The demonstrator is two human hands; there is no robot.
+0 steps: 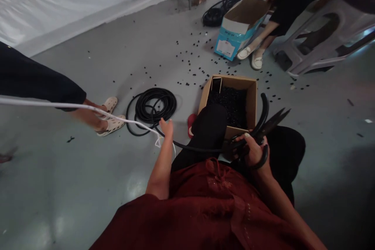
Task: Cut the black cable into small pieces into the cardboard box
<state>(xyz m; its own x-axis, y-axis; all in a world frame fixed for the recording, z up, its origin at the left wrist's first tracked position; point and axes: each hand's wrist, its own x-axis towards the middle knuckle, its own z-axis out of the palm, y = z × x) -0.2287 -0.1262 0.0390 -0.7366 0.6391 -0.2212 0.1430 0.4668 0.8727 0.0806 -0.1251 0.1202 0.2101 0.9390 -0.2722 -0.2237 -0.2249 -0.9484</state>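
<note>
My right hand (254, 150) is wrapped round large black-handled scissors (274, 122), their dark blades pointing up and to the right. A curved end of black corrugated tubing (264, 109) rises beside the blades, at the same hand. My left hand (166, 128) is stretched forward, thumb and fingers apart, at the near edge of a coil of black tubing (156, 103) on the floor. From the coil a length of tubing (199, 149) runs across my lap to the right hand. Whether the left hand touches this tubing, I cannot tell.
A cardboard box (252, 105) of small black pieces stands before my knees. Black bits are scattered over the floor beyond. A white cord (88, 106) crosses at left, near a standing person's shoes (114, 125). Another person sits by a blue box (230, 43) and plastic stool (331, 39).
</note>
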